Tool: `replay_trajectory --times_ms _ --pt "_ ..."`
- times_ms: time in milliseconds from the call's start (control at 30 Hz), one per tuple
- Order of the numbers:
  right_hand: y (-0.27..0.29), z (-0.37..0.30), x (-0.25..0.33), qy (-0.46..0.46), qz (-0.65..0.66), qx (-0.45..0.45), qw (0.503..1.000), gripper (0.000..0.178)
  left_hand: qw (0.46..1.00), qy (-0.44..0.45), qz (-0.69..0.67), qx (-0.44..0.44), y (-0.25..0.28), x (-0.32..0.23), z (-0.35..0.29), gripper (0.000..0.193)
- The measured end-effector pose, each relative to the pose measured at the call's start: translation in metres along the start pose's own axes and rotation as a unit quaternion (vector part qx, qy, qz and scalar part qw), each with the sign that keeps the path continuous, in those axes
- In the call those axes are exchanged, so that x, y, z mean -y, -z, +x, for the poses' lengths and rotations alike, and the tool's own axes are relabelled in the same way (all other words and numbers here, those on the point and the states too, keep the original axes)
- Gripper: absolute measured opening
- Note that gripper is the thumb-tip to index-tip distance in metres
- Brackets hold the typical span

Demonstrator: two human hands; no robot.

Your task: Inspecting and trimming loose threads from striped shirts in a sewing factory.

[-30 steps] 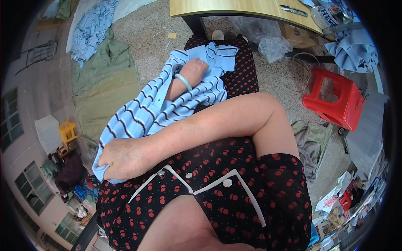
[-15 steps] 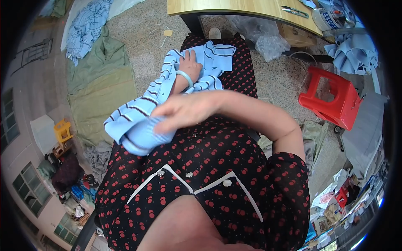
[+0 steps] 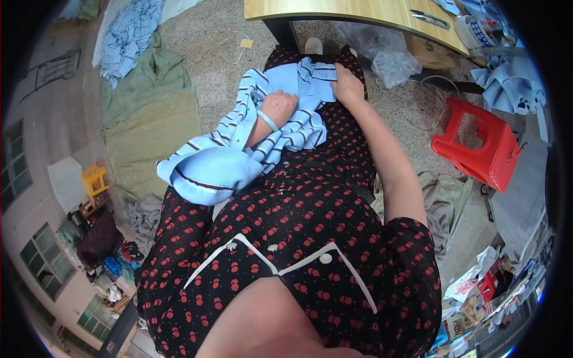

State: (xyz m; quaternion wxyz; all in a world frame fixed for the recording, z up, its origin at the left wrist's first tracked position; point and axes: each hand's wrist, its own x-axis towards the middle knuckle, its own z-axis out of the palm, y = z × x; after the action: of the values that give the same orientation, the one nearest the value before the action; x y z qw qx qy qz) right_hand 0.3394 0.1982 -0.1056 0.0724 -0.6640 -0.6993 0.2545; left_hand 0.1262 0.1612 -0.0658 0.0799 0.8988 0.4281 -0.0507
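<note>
A light blue knit shirt with dark and white stripes lies over my lap and left forearm. Its near part is bunched in a rounded fold by my left sleeve; small buttons dot one strip of it. My left hand, with a pale bangle at the wrist, rests on the shirt over my thighs, fingers curled into the cloth. At the shirt's far right end, my right hand closes on the striped edge, its fingertips partly hidden.
Ahead is a wooden table with thread snips and a white tub. A red stool lies tipped at right, below blue cloth pieces. Green cloth covers floor at left; plastic bags lie under the table.
My right hand has moved from the shirt's near fold, forward and right, to its far edge. My left hand has drawn back slightly and its fingers have curled in.
</note>
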Motion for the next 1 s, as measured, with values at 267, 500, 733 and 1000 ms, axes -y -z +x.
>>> replay_trajectory --times_ms 267,500,733,1000 --pt "0.004 0.008 -0.006 -0.058 0.059 -0.005 0.997 0.049 0.993 0.057 0.061 0.083 0.006 -0.011 0.018 0.027" --pt "0.009 0.012 0.0 -0.064 0.066 0.026 0.995 0.046 0.967 0.062 0.09 0.229 0.006 -0.002 0.036 0.03" --pt "0.008 0.02 0.0 -0.055 0.057 0.071 0.994 0.039 0.999 0.02 0.009 0.043 -0.001 0.021 0.021 0.015" --pt "0.02 0.017 0.023 -0.1 0.667 0.202 0.71 0.035 0.977 0.101 -0.174 -0.071 0.072 0.035 -0.01 0.021"
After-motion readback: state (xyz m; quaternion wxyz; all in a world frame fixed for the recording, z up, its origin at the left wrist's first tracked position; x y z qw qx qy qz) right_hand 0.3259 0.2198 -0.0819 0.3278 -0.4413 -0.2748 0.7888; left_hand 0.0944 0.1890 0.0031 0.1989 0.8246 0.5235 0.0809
